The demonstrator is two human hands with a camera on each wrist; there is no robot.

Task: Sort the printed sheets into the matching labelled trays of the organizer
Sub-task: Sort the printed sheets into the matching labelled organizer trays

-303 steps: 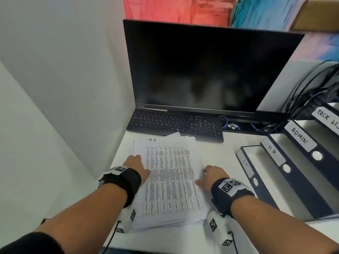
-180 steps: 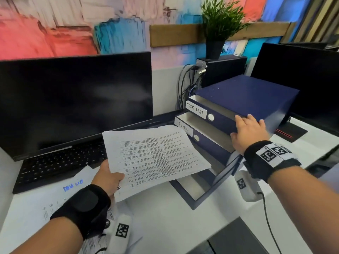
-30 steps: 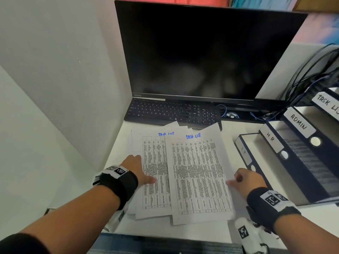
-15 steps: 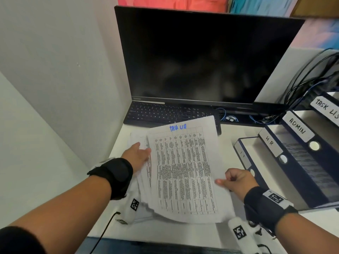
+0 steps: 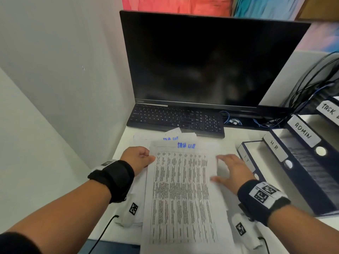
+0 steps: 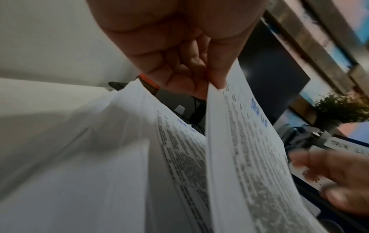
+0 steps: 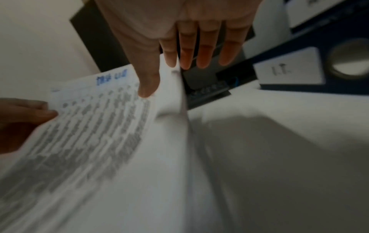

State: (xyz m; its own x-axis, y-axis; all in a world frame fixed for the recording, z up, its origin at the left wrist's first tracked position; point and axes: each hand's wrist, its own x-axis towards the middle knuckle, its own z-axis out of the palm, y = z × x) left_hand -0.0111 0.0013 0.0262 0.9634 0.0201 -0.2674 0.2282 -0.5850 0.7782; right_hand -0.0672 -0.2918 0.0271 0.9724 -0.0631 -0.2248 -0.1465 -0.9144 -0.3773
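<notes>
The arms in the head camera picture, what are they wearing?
Each wrist has a wide black band. The right wristband carries a white patch printed with black square codes; the left wristband shows a smaller one at its edge. Under each wrist hangs a white camera unit with a square code and a thin black cable. A dark sleeve covers the left upper arm.

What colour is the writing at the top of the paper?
Blue handwriting on the top sheet, clearest in the head view.

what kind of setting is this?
Likely an office desk: a monitor and keyboard, printed sheets, and an organizer with trays labelled IT, HR, ADMIN.
</notes>
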